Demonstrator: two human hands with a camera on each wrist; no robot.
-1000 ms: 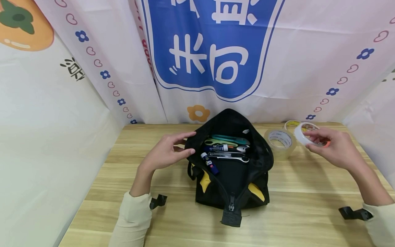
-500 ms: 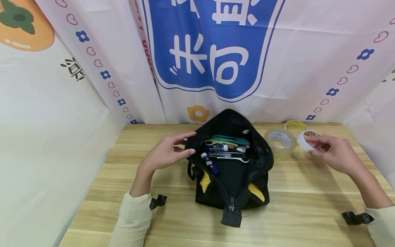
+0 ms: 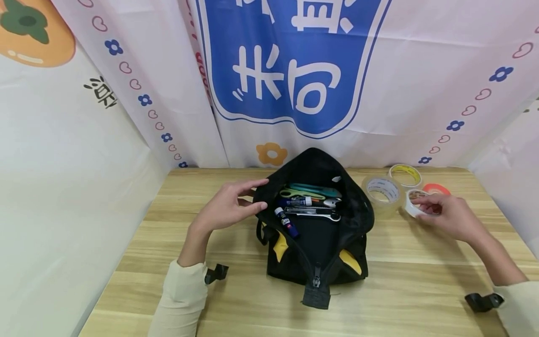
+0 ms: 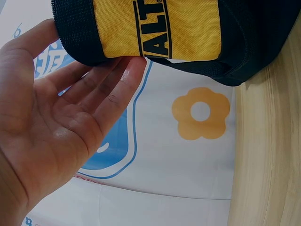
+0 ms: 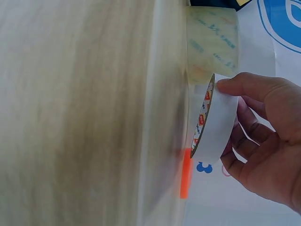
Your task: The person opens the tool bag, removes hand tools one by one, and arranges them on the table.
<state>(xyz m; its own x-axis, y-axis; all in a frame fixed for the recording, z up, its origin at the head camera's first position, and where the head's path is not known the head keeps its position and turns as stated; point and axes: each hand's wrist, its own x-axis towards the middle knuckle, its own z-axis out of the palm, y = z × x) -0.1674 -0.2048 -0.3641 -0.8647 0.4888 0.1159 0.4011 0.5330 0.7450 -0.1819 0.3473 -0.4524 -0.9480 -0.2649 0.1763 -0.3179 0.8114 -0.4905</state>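
A black tool bag (image 3: 317, 252) with yellow panels stands unzipped on the table, its mouth spread wide. My left hand (image 3: 231, 206) touches the left rim; in the left wrist view its fingers (image 4: 120, 89) extend against the yellow lettered side. Inside lie two glue sticks (image 3: 287, 222), green-handled scissors (image 3: 301, 193), a teal cutter (image 3: 316, 189) and a silver-and-black utility knife (image 3: 311, 213). To the bag's right, my right hand (image 3: 452, 217) grips a white tape roll (image 5: 218, 125) between thumb and fingers. In the right wrist view the roll is tilted, low beside the tabletop.
A wide clear tape roll (image 3: 383, 192) stands close to the bag's right side. Behind the white roll are a yellow-lined tape roll (image 3: 405, 174) and a flat orange-red roll (image 3: 436, 188). A printed cloth (image 3: 400, 93) hangs along the table's (image 3: 236, 299) back edge.
My right hand has brought the white tape roll toward me and down, and the orange-red roll behind it now shows. The left hand stays at the bag's rim.
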